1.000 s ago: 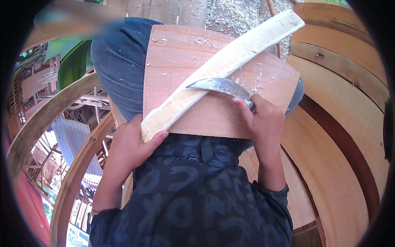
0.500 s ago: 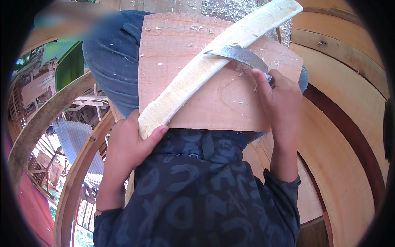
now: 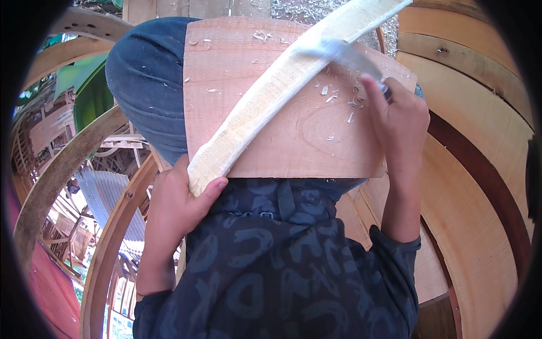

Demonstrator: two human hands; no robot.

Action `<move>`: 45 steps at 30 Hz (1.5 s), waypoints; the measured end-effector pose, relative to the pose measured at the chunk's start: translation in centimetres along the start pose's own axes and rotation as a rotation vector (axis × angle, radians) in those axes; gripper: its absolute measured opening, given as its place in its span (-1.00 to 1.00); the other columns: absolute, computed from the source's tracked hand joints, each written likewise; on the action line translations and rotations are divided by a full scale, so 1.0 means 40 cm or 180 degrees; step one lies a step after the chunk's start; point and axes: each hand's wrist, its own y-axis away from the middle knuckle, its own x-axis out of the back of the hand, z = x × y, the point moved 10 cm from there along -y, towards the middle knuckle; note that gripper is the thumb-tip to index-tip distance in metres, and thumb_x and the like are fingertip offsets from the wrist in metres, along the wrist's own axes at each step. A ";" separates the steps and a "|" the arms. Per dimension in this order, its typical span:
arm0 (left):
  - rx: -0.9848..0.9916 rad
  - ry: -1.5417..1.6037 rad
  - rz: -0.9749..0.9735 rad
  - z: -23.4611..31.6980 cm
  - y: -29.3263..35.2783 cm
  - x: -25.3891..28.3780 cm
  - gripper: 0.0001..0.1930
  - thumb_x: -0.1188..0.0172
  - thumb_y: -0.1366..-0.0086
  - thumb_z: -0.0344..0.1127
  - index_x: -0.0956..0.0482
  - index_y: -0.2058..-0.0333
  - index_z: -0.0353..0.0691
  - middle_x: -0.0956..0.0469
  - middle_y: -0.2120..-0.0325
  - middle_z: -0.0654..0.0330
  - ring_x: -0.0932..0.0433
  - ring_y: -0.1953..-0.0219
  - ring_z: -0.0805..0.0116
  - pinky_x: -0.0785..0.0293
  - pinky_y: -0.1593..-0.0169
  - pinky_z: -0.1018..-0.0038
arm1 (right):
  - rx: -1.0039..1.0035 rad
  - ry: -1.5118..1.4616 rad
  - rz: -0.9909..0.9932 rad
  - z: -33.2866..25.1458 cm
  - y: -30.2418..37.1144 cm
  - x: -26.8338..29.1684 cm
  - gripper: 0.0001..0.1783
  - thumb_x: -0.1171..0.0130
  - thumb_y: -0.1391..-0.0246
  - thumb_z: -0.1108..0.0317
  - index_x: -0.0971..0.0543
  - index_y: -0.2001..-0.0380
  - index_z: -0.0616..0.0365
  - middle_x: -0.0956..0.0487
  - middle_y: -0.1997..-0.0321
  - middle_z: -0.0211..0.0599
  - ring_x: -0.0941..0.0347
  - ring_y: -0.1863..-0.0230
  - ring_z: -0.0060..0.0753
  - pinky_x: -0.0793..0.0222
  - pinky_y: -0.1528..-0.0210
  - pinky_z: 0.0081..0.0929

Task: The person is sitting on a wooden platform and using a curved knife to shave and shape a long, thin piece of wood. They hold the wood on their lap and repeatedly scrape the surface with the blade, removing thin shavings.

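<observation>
A long, pale piece of wood (image 3: pixel 254 107), slightly curved, lies slantwise across a flat wooden board (image 3: pixel 299 141) on my lap. My left hand (image 3: pixel 179 198) is closed round its near end at the board's lower left corner, thumb on the near side. In my right hand (image 3: pixel 402 121) is the handle of a curved knife (image 3: pixel 357 59), mostly hidden by the fingers. The blade, smeared by motion, reaches leftward over the upper part of the pale wood. Whether its edge touches the wood I cannot tell.
Small wood shavings (image 3: pixel 327 96) are scattered on the board, with a thicker heap of shavings (image 3: pixel 288 8) beyond it. Curved wooden planks (image 3: pixel 468 101) rise at the right. A wooden rib (image 3: pixel 121 226) and corrugated sheet (image 3: pixel 110 189) are at the left, beside my bent knee (image 3: pixel 147 73).
My right hand has moved right and slightly up with the knife, whose blade now sits higher on the wood. More shavings lie near it. My left hand keeps its grip.
</observation>
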 end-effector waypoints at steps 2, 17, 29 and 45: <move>0.0011 0.0016 0.0006 0.004 0.001 -0.003 -0.37 -0.27 -0.13 0.13 -0.55 0.12 -0.42 -0.61 0.42 -0.22 -0.62 0.28 -0.21 -0.50 0.16 0.14 | -0.0136 0.0007 -0.0203 0.012 0.002 -0.005 -0.29 -0.20 -0.01 -0.32 -0.49 0.72 0.18 -0.46 0.75 -0.16 -0.46 0.69 -0.11 -0.31 0.64 -0.31; 0.0066 0.0181 -0.0105 -0.011 -0.009 -0.011 -0.38 -0.29 -0.11 0.11 -0.55 0.14 -0.42 -0.62 0.42 -0.22 -0.64 0.28 -0.19 -0.52 0.18 0.16 | -0.0526 -0.0053 -0.0052 0.080 -0.026 0.002 -0.25 -0.08 -0.11 -0.34 -0.57 0.61 0.26 -0.48 0.70 -0.02 -0.51 0.60 -0.02 -0.37 0.51 -0.21; 0.0036 -0.0372 0.0313 0.023 0.016 0.048 -0.41 -0.39 -0.04 0.10 -0.54 0.26 -0.40 -0.60 0.50 -0.17 -0.64 0.39 -0.12 -0.51 0.31 0.23 | -0.1415 -0.0578 -0.0462 0.223 -0.044 -0.007 -0.24 -0.10 -0.07 -0.36 -0.56 0.68 0.23 -0.49 0.71 -0.01 -0.53 0.58 0.03 -0.42 0.50 -0.17; -0.0246 -0.0685 0.0276 0.123 0.007 0.022 -0.37 -0.31 -0.13 0.14 -0.49 0.20 -0.44 -0.59 0.48 -0.24 -0.62 0.37 -0.23 -0.52 0.30 0.13 | 0.0206 -0.0635 -0.0518 -0.013 0.074 -0.039 -0.26 -0.13 0.02 -0.40 -0.58 0.72 0.15 -0.48 0.76 -0.14 -0.50 0.69 -0.14 -0.39 0.61 -0.30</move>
